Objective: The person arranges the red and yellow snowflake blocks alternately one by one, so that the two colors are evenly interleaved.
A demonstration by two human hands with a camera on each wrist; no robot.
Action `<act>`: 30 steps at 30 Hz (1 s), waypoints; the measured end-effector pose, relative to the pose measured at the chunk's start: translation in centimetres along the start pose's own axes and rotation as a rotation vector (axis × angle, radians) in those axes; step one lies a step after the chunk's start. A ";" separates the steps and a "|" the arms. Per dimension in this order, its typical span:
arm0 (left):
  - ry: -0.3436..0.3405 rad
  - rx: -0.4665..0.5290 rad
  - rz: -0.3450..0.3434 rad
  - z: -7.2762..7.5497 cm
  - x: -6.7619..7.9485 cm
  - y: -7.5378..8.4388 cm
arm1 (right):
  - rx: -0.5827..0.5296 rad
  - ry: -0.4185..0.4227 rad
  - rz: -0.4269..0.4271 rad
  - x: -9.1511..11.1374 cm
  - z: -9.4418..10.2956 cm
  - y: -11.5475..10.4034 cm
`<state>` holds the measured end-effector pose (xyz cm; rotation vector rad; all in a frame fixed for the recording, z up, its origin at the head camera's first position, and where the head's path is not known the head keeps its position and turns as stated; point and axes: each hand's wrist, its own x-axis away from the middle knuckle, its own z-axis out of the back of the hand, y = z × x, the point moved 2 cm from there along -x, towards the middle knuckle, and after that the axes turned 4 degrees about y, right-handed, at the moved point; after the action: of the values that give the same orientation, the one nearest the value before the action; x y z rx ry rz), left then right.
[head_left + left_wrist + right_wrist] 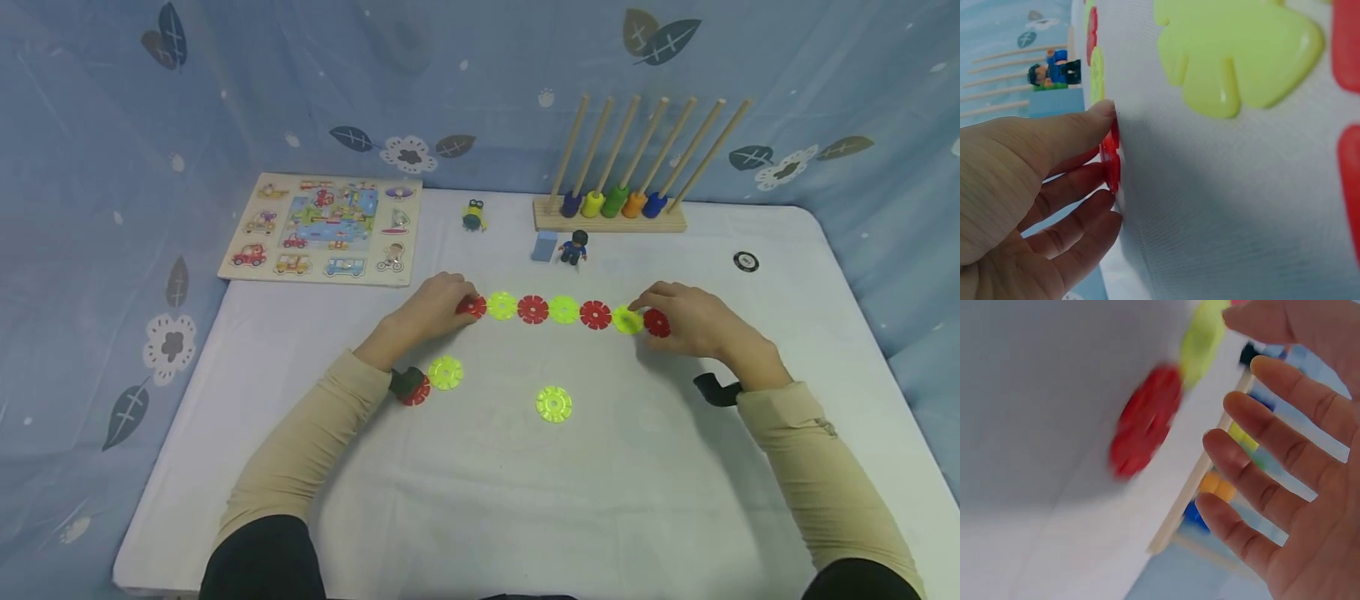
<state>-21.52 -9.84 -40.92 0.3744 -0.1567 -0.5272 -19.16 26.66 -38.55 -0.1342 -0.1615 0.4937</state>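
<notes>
A row of flower-shaped plastic discs, red and yellow-green by turns, lies across the table. At its left end my left hand point(432, 310) pinches a red disc point(1112, 164) between thumb and fingers. Over the right end is my right hand point(693, 323), fingers spread apart and holding nothing. Its thumb tip is close to a yellow-green disc point(1202, 344); whether they touch I cannot tell. The end red disc point(1147, 422) lies beside its fingers, blurred. Nearer me are a loose yellow-green disc point(553, 404) and another yellow-green disc point(446, 372) next to a partly hidden red one point(420, 394).
A wooden picture puzzle point(318, 229) lies at the back left. Behind the row stand a small yellow-green figure point(474, 215), a blue block point(544, 246), a dark-haired toy figure point(574, 247) and a peg rack point(611, 223) with coloured beads. A black round chip point(746, 262) is at the right.
</notes>
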 end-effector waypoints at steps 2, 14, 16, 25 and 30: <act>-0.002 0.003 0.004 0.0 0.0 0.0 | 0.009 0.007 0.064 -0.1 -0.2 -1.3; 0.003 0.009 -0.005 -0.1 0.1 -0.1 | -0.014 0.015 0.363 0.1 -2.0 -9.4; 0.004 0.009 -0.010 -0.1 0.1 -0.1 | -0.027 -0.014 0.392 0.3 -2.2 -10.5; -0.004 0.006 -0.005 -0.1 0.0 0.0 | -0.001 -0.108 0.487 0.3 -3.8 -13.6; 0.006 -0.001 -0.010 -0.1 0.0 -0.1 | -0.012 -0.156 0.497 0.1 -4.1 -14.3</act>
<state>-21.51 -9.87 -41.07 0.3762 -0.1484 -0.5361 -11.71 13.89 -40.16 -0.1481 -0.2868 0.9995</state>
